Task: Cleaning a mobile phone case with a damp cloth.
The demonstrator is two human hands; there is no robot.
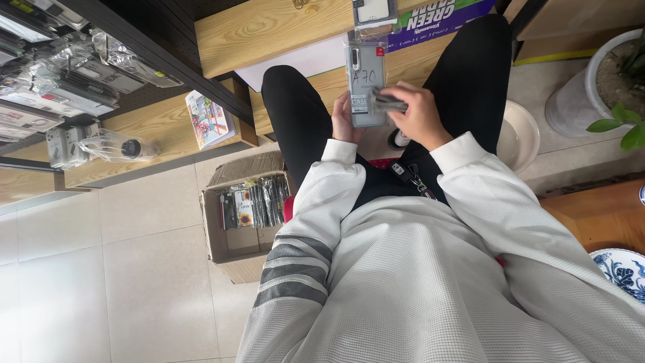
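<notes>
Gripped from behind by the left hand (344,117), a packaged phone case (368,84) stands upright facing the wearer, while the right hand (418,115) pinches its side edge closed.

The right hand (418,115) was motion-blurred, and its fingers hid the lower right part of the clear packaged phone case (367,81). The left hand (344,119) was mostly hidden behind that package, only its thumb side showing. A second package (374,11) above was cut off by the top edge. A blue-and-white dish (623,267) and a white plant pot (586,94) ran off the right edge. Items in the cardboard box (228,252) were too small to identify.
</notes>
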